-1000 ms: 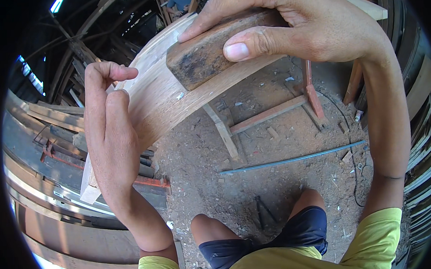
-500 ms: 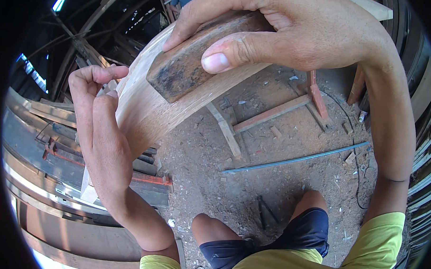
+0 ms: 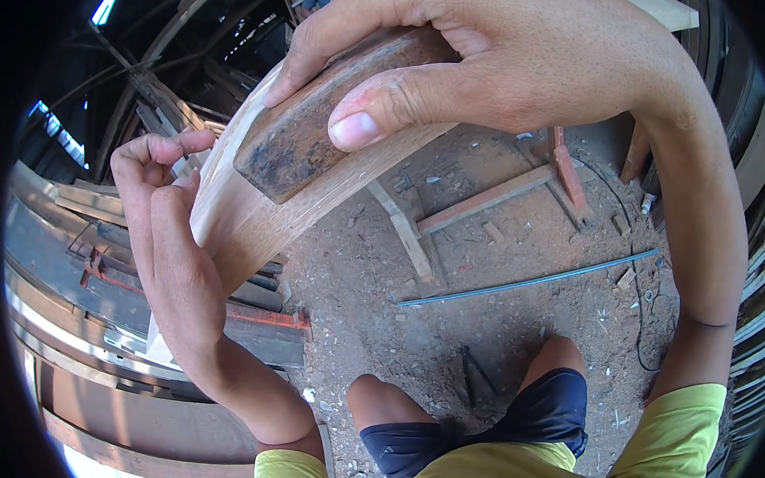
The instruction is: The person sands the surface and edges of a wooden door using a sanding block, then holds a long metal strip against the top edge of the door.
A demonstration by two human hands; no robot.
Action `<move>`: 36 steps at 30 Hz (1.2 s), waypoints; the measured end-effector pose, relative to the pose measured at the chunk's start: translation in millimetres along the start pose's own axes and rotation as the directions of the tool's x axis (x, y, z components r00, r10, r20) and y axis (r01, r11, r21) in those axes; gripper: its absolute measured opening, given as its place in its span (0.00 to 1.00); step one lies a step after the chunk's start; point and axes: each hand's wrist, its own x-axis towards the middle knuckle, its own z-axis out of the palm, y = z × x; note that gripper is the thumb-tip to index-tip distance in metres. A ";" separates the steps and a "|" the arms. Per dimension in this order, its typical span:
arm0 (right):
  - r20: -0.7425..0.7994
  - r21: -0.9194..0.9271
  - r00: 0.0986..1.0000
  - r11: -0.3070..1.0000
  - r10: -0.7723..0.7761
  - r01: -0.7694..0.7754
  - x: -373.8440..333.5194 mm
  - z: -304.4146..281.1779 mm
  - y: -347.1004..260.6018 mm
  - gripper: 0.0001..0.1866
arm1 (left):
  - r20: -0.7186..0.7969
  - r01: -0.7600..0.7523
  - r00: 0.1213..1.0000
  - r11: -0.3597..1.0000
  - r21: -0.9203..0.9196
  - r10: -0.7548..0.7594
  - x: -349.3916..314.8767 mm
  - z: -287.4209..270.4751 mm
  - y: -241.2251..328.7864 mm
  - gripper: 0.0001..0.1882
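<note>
My right hand is wrapped over a worn, dark brown wooden block with a stained, angled end. The block lies on a long pale wooden board, and its underside is hidden. On the near side of the block presses my right thumb, while a finger stretches along its far side. Beside the board's left part is my left hand, its fingers loosely bent and apart, with nothing visible between them. The fingertips come close to the board's far edge; whether they touch it is unclear.
Below the board stands a wooden trestle frame with a reddish post. A thin blue-grey rod and a black cable lie on the dirt floor among wood scraps. Stacked planks fill the left side.
My right hand and the dark block have slid left and slightly nearer along the board. My left hand has shifted a little left, its fingers still loosely bent.
</note>
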 end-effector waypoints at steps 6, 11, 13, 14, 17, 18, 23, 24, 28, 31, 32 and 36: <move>-0.288 -0.166 0.946 0.981 -0.148 0.103 -7.3 10.8 6.9 0.26 | 0.052 0.012 0.999 0.997 0.080 -0.016 -1.2 -4.8 -8.3 0.17; -0.810 -0.249 0.516 0.960 -0.279 0.128 -6.1 71.5 26.4 0.25 | -0.005 0.038 0.999 0.998 0.051 -0.038 -0.5 3.1 -3.4 0.14; -0.948 -0.185 0.251 0.981 -0.194 0.060 -21.2 112.2 44.2 0.34 | -0.024 0.041 0.999 0.998 0.043 -0.040 1.9 8.2 2.0 0.14; -0.984 -0.137 0.107 0.989 -0.143 0.058 -25.9 134.6 55.0 0.40 | 0.005 0.018 1.000 0.997 0.071 -0.018 1.3 5.2 0.8 0.14; -0.971 0.091 -0.181 0.942 0.156 0.323 14.6 217.3 33.4 0.42 | 0.032 0.010 0.999 0.994 0.106 -0.013 1.6 -3.7 -1.8 0.15; -0.948 0.147 -0.206 0.909 0.241 0.390 23.5 229.0 37.5 0.41 | 0.005 0.047 0.999 0.997 0.067 -0.048 1.6 -0.3 2.0 0.15; -0.827 0.248 -0.196 0.655 0.526 0.714 57.8 236.0 50.6 0.34 | 0.019 0.108 0.994 0.993 0.054 -0.109 5.8 6.3 2.4 0.16; -0.828 0.232 -0.180 0.617 0.531 0.752 65.8 233.2 52.0 0.33 | 0.014 0.115 0.993 0.991 0.067 -0.116 3.8 4.4 2.0 0.16; -0.829 0.213 -0.169 0.580 0.533 0.787 71.6 232.1 56.7 0.30 | 0.013 0.062 0.998 0.997 0.047 -0.062 3.3 5.2 -1.4 0.16; -0.838 0.213 -0.131 0.538 0.530 0.816 66.6 228.5 54.2 0.37 | 0.027 0.034 0.999 0.999 0.038 -0.035 3.0 5.9 2.7 0.15; -0.840 0.201 -0.147 0.551 0.523 0.810 66.9 227.9 54.9 0.37 | 0.024 0.031 0.999 0.998 0.047 -0.032 3.9 7.2 4.1 0.15; -0.848 0.203 -0.195 0.642 0.493 0.739 76.2 233.8 57.0 0.37 | 0.005 0.031 0.999 0.997 0.069 -0.032 3.3 11.4 7.0 0.14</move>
